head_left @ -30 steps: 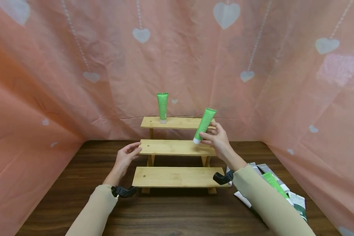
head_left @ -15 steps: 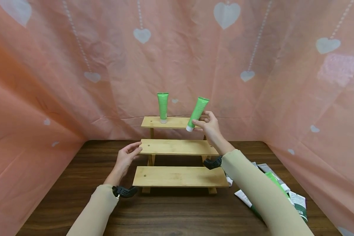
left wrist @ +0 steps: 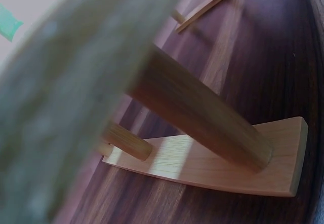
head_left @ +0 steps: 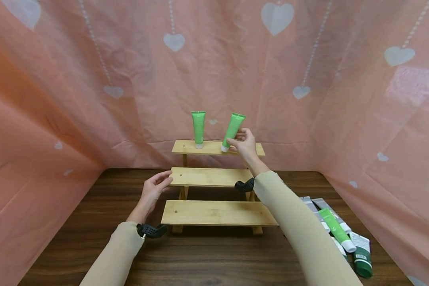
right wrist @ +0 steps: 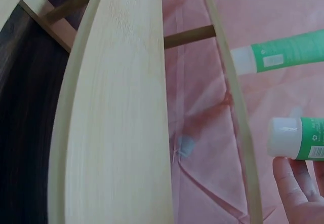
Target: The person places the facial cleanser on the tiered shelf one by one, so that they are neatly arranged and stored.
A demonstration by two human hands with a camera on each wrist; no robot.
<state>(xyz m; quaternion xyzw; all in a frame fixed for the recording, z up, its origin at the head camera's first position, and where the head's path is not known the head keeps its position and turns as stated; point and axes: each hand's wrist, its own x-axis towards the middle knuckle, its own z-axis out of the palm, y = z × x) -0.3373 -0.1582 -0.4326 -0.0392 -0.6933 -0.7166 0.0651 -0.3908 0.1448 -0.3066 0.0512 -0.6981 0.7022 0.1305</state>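
Observation:
My right hand (head_left: 246,146) holds a green squeeze tube (head_left: 234,128) with a white cap, cap down and leaning to the right, close over the top tier (head_left: 214,148) of a wooden three-step display stand. Another green tube (head_left: 198,126) stands upright on its cap to the left on that tier. In the right wrist view, fingertips (right wrist: 289,183) lie against the held tube near its white cap (right wrist: 285,137). My left hand (head_left: 153,192) grips the left end of the stand's middle tier (head_left: 207,177). The left wrist view shows the stand's legs (left wrist: 202,112); the left fingers are hidden there.
A pile of tubes lies on the dark wood table (head_left: 214,258) at the right, with a green tube (head_left: 336,228) and a white and dark green tube (head_left: 362,256) among several grey ones. A pink curtain (head_left: 221,79) with hearts surrounds the table.
My right hand has carried the green tube up, left and back, from above the middle tier to the top tier, tilting it slightly more upright. The left hand keeps its place.

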